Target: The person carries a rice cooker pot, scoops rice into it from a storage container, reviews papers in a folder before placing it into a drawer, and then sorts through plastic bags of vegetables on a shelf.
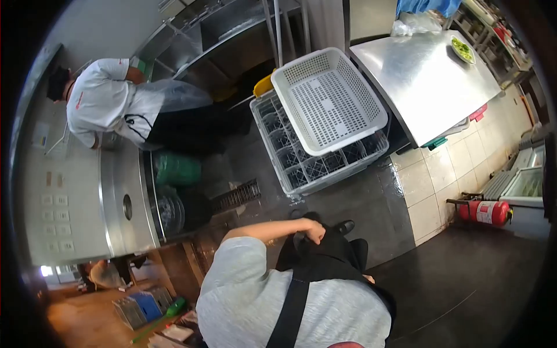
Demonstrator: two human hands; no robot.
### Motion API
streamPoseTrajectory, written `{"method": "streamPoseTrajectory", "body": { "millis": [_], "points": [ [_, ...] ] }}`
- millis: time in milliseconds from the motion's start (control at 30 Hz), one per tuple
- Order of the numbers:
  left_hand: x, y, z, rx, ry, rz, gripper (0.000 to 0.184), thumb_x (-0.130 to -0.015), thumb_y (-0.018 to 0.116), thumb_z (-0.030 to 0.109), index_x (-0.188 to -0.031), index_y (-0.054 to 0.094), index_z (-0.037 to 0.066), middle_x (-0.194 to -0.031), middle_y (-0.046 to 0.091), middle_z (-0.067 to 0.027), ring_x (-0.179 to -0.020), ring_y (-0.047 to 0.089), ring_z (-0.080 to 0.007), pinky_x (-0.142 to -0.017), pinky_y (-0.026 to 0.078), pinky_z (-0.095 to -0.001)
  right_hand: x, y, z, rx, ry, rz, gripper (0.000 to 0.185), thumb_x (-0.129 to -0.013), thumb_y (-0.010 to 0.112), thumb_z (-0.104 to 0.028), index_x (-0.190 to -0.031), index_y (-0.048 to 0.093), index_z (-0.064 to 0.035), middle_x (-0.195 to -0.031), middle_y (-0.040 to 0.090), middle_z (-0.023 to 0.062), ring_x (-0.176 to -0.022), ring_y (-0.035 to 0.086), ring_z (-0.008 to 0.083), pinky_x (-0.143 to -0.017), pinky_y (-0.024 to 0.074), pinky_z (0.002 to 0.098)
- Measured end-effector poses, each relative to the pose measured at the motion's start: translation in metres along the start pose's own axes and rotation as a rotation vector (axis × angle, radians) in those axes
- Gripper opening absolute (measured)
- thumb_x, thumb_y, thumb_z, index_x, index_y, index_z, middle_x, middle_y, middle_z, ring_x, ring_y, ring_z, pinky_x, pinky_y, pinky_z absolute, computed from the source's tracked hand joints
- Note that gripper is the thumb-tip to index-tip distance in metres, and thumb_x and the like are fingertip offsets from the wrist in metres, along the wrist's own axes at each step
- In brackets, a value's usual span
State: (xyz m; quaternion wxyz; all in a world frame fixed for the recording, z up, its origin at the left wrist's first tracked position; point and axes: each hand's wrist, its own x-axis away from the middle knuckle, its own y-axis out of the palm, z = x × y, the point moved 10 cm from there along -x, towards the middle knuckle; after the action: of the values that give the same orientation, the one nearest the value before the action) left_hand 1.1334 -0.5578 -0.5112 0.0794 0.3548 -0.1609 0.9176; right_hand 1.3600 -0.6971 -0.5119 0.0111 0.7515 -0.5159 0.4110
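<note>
My left hand (315, 231) is closed in front of the black apron (325, 258), its fingers curled in. Whether it grips the apron cloth or something small, I cannot make out. Only a sliver of skin from my right hand (369, 279) shows at the apron's right side, and its fingers are hidden. Beyond my shoes stands a grey compartmented glass rack (299, 177). A white perforated basket (331, 110) rests tilted on top of that rack, apart from both hands.
A co-worker (107, 101) stands at the steel counter (125, 191) on the left. To the right is a steel table (429, 75) bearing a plate of greens (463, 50). A red fire extinguisher (490, 213) sits low at right; a drain grate (235, 196) crosses the floor.
</note>
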Motion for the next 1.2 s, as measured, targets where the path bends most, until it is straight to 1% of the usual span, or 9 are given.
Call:
{"method": "streamPoseTrajectory", "body": {
  "millis": [233,333,400,533,633,733,933,1000,1200],
  "points": [
    [-0.036,-0.105,0.07,0.255,-0.012,0.219,0.024,-0.072,0.052,0.025,-0.069,0.055,0.002,-0.067,0.058,-0.0155,-0.068,0.057,-0.0309,-0.06,0.041,-0.0414,-0.038,-0.088,0.022,0.154,0.125,-0.181,0.02,-0.076,0.054,-0.018,-0.081,0.059,0.0009,-0.079,0.061,0.0199,-0.082,0.059,0.0326,-0.067,0.0457,0.0384],
    [-0.071,-0.151,0.083,0.202,0.026,0.402,0.025,-0.074,0.051,0.027,-0.071,0.055,0.003,-0.067,0.058,-0.0149,-0.069,0.057,-0.0317,-0.06,0.042,-0.0414,-0.079,-0.092,0.046,0.329,0.023,-0.351,0.023,-0.077,0.054,-0.021,-0.086,0.059,0.0006,-0.084,0.06,0.0201,-0.085,0.058,0.0339,-0.069,0.0457,0.0382],
    [-0.092,-0.191,0.098,0.115,0.013,0.44,0.032,-0.08,0.05,0.038,-0.074,0.055,0.007,-0.067,0.058,-0.013,-0.07,0.057,-0.0318,-0.061,0.042,-0.0416,-0.115,-0.121,0.086,0.428,0.023,-0.385,0.026,-0.077,0.054,-0.022,-0.089,0.059,0.0004,-0.087,0.06,0.0203,-0.086,0.057,0.0347,-0.071,0.0458,0.0381],
    [-0.139,-0.308,0.147,0.061,-0.085,0.405,0.04,-0.081,0.046,0.047,-0.082,0.058,0.008,-0.078,0.061,-0.0142,-0.079,0.058,-0.0318,-0.068,0.044,-0.0407,-0.082,-0.312,-0.017,0.344,0.308,-0.293,0.041,-0.081,0.052,-0.035,-0.103,0.055,-0.0013,-0.096,0.059,0.0192,-0.094,0.056,0.0337,-0.078,0.0449,0.0362],
    [-0.207,-0.398,0.191,-0.067,-0.017,0.338,0.039,-0.08,0.049,0.045,-0.088,0.058,0.008,-0.084,0.061,-0.0142,-0.084,0.058,-0.0312,-0.071,0.045,-0.0405,-0.106,-0.366,0.046,-0.093,0.234,-0.245,0.049,-0.082,0.05,-0.044,-0.111,0.053,-0.0037,-0.098,0.06,0.0162,-0.096,0.056,0.0282,-0.082,0.0429,0.0335],
    [-0.276,-0.484,0.251,-0.234,0.086,0.326,0.038,-0.081,0.05,0.042,-0.094,0.056,0.007,-0.091,0.06,-0.0145,-0.088,0.056,-0.031,-0.073,0.044,-0.0408,-0.113,-0.433,0.107,-0.405,0.232,0.079,0.048,-0.082,0.054,-0.038,-0.118,0.048,-0.0063,-0.102,0.059,0.0122,-0.094,0.056,0.0213,-0.083,0.0422,0.0306],
    [-0.379,-0.641,0.417,-0.363,0.358,0.321,0.04,-0.081,0.05,0.041,-0.1,0.053,0.005,-0.095,0.058,-0.0155,-0.091,0.055,-0.0317,-0.077,0.044,-0.0403,-0.099,-0.541,0.155,-0.603,0.238,0.553,0.033,-0.083,0.055,-0.026,-0.109,0.055,-0.0056,-0.077,0.06,0.0048,-0.065,0.053,0.0096,-0.062,0.0442,0.0242],
    [-0.421,-0.681,0.455,-0.428,0.436,0.287,0.041,-0.081,0.05,0.041,-0.101,0.052,0.006,-0.097,0.057,-0.0159,-0.092,0.055,-0.0318,-0.077,0.044,-0.0406,-0.105,-0.558,0.179,-0.659,0.618,0.314,0.036,-0.083,0.054,-0.03,-0.109,0.055,-0.0051,-0.082,0.061,0.0075,-0.071,0.056,0.0132,-0.066,0.0453,0.0268],
    [-0.522,-0.815,0.491,-0.469,0.31,0.319,0.043,-0.082,0.048,0.042,-0.107,0.05,0.007,-0.101,0.056,-0.0164,-0.095,0.053,-0.0333,-0.08,0.043,-0.0421,-0.18,-0.801,0.194,-0.303,0.284,0.433,0.048,-0.078,0.056,-0.038,-0.112,0.052,-0.0045,-0.096,0.061,0.0159,-0.09,0.059,0.027,-0.077,0.0452,0.0328]
  ]
}}
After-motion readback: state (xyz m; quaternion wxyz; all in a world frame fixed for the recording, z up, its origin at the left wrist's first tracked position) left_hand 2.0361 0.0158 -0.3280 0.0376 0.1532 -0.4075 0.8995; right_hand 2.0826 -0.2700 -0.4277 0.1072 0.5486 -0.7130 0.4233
